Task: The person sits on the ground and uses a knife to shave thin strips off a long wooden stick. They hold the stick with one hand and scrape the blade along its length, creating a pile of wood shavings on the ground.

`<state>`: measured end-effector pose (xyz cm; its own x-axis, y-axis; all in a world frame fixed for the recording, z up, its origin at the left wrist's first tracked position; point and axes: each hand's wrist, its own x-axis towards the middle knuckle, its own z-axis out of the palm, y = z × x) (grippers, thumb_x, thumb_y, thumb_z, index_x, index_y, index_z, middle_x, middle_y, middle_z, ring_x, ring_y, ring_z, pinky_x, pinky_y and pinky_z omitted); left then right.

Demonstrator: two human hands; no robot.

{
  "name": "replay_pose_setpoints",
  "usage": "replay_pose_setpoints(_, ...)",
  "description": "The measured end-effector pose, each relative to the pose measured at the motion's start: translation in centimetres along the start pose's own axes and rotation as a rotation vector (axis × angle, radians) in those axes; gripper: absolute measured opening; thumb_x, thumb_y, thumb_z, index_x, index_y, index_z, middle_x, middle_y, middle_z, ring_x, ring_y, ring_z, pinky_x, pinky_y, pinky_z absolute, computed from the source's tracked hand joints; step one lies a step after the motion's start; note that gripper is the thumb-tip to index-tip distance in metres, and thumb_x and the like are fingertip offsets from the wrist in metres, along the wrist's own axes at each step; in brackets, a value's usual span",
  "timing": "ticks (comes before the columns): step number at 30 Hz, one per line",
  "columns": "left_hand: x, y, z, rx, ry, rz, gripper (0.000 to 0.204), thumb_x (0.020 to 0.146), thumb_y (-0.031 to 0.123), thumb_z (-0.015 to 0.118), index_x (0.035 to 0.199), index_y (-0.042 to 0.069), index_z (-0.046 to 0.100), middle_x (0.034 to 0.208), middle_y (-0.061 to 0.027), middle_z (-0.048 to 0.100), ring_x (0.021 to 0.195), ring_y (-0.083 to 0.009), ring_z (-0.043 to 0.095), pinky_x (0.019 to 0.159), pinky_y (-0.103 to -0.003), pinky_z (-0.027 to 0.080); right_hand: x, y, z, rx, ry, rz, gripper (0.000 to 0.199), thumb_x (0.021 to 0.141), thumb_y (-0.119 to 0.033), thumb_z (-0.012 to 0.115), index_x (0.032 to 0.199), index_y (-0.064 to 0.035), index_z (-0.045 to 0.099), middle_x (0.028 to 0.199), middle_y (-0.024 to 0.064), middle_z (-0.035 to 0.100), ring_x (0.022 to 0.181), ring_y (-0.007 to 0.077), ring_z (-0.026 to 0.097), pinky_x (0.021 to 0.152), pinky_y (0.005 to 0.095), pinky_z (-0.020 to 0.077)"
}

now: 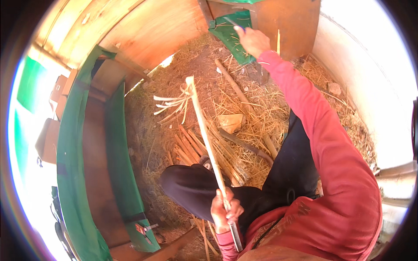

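Note:
My left hand (226, 208) is closed around the lower part of a long pale wooden stick (203, 130), which slants up and away from my lap. Curled wood shavings (173, 103) hang from the stick's far end. Reaching far forward, my right hand (254, 42) is closed on what looks like a knife (230, 21) with a blue handle, its greyish blade slightly blurred. The hand and knife are over a green cloth (237, 45) strewn with thin straw-like strips.
Split wooden sticks (189, 145) lie in front of my crossed legs, among straw (270, 113) and a few thicker poles (235, 85). On the left stands a wooden frame with green fabric (72, 161); a small orange-and-metal tool (143, 228) rests on it. A white wall (361, 74) rises on the right.

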<state>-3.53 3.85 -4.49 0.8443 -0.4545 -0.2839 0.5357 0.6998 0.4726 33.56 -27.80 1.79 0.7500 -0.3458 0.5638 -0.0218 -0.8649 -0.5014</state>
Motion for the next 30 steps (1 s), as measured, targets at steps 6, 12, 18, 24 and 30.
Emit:
replay_pose_setpoints(6, 0.3, 0.6, -0.5, 0.039, -0.054, 0.085, 0.041, 0.104, 0.043, 0.032, 0.081, 0.010, 0.041, 0.041, -0.0003, 0.031, 0.026, -0.0087, 0.023, 0.028, -0.022, 0.020, -6.6, -4.2, -2.8, 0.340, -0.303, -0.333, 0.065, 0.097, -0.061, 0.030, 0.089, -0.0056, 0.063, 0.059, 0.0133, 0.059, 0.060, 0.0324, 0.062, 0.064, 0.0470, 0.0515)
replay_pose_setpoints(12, 1.5, 1.6, 0.1, 0.106, -0.068, 0.072, 0.039, 0.105, 0.041, 0.023, 0.084, 0.012, 0.038, 0.040, -0.0003, 0.031, 0.025, -0.0102, 0.025, 0.028, -0.023, 0.020, -11.0, -7.7, -3.6, 0.356, -0.322, -0.847, 0.043, 0.093, -0.050, 0.053, 0.082, -0.0082, 0.057, 0.054, 0.0118, 0.052, 0.047, 0.0324, 0.054, 0.046, 0.0431, 0.0435)
replay_pose_setpoints(18, 1.5, 1.6, 1.5, 0.120, 0.045, 0.079, 0.042, 0.102, 0.046, 0.034, 0.081, 0.011, 0.042, 0.042, 0.0003, 0.030, 0.027, -0.0084, 0.022, 0.027, -0.023, 0.020, -11.6, -8.4, -1.2, 0.161, -0.358, -0.747, 0.048, 0.091, -0.056, 0.050, 0.086, -0.0087, 0.058, 0.054, 0.0137, 0.056, 0.049, 0.0354, 0.060, 0.057, 0.0550, 0.0474)
replay_pose_setpoints(24, -1.4, -1.7, 0.0, 0.050, 0.064, -0.053, 0.039, 0.101, 0.044, 0.041, 0.087, 0.008, 0.048, 0.051, 0.0018, 0.034, 0.032, -0.0075, 0.027, 0.027, -0.021, 0.024, -2.2, 0.6, 1.6, -0.180, -0.184, -0.167, 0.053, 0.099, -0.048, 0.036, 0.099, -0.0045, 0.066, 0.087, 0.0161, 0.069, 0.084, 0.0307, 0.068, 0.070, 0.0427, 0.0538)
replay_pose_setpoints(30, 1.6, 2.5, 0.2, 0.193, 0.166, 0.329, 0.036, 0.103, 0.039, 0.037, 0.089, 0.007, 0.047, 0.046, 0.0000, 0.035, 0.029, -0.0092, 0.029, 0.027, -0.022, 0.026, -2.9, -1.3, -0.3, 0.251, -0.450, 0.099, 0.069, 0.097, -0.062, 0.034, 0.083, -0.0027, 0.065, 0.063, 0.0075, 0.056, 0.064, 0.0216, 0.061, 0.062, 0.0408, 0.0489)
